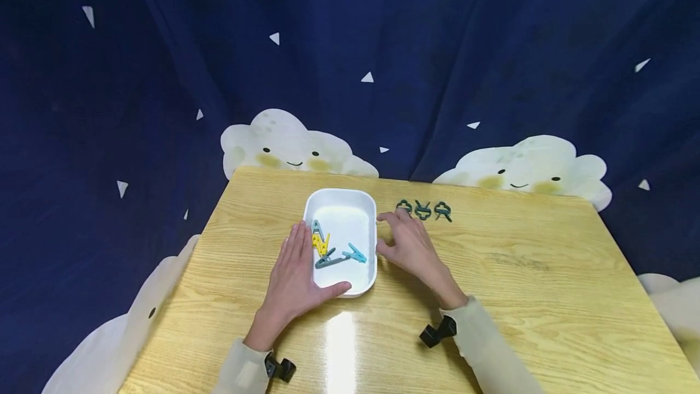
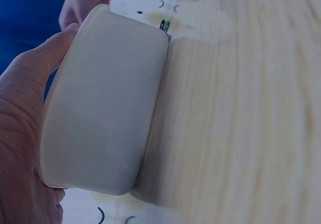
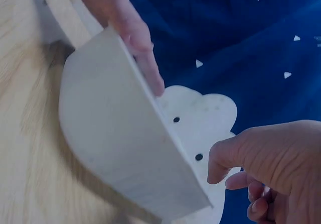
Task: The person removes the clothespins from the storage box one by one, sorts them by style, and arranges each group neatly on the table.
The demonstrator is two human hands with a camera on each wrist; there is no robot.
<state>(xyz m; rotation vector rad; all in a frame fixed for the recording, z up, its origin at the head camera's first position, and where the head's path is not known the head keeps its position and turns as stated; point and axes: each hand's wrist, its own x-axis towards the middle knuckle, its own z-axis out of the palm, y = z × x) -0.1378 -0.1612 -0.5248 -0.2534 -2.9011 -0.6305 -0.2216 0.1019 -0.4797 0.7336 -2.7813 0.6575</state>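
Note:
A white tub [image 1: 340,199] stands on the table with several clothespins inside: a yellow clothespin [image 1: 321,244], a turquoise clothespin [image 1: 356,253] and grey-blue clothespins [image 1: 327,259]. My left hand [image 1: 295,275] rests on the tub's left side, fingers straight along the rim and thumb stretched over the near edge. In the left wrist view the tub's wall [image 2: 105,103] fills the space beside the palm. At the tub's right rim is my right hand [image 1: 409,242], fingers loosely bent with nothing held. The right wrist view shows its thumb [image 3: 225,158] beside the rim, contact unclear.
Three dark green clips lie in a row behind my right hand: a left one [image 1: 404,204] partly covered by it, a middle one [image 1: 423,210] and a right one [image 1: 443,210]. A dark blue curtain [image 1: 328,17] with cloud prints hangs beyond the wooden table [image 1: 536,290].

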